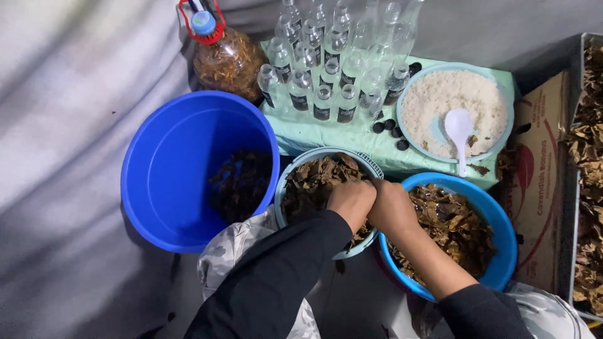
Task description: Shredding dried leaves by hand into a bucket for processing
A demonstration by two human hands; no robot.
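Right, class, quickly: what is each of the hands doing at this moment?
Left hand: closed, knuckles up, pressed into the dried leaves in the pale blue bowl.
Right hand: closed beside it at that bowl's rim; what it holds cannot be told.

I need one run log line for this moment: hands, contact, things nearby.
left hand + right hand: together in dried leaves | pale blue basket | blue bowl of leaves, right | blue bucket, left

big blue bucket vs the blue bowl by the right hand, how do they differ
The big blue bucket is deeper and darker blue; the blue bowl is shallower and lighter blue. The bucket holds only a small dark pile low inside, while the bowl is nearly full of brown dried leaves. The bucket stands apart from both hands; the bowl lies under the right hand. Both are round plastic.
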